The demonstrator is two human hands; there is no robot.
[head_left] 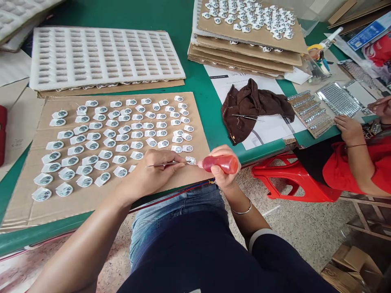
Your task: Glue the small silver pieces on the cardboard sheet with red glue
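Note:
My left hand is closed around thin metal tweezers, whose tip points right at a small round silver piece on a white tab. In my right hand is a red squeeze bottle, lying nearly level, its nozzle beside that same piece. Whether the nozzle touches it I cannot tell. Beneath both hands lies a cardboard sheet bearing rows of similar silver pieces on white tabs. My left hand hides part of the nearest rows.
A white foam tray lies behind the sheet. At the back right are stacked cardboard sheets with more pieces. A brown cloth with metal tweezers rests on paper. On the right, another person's hand is near a red stool.

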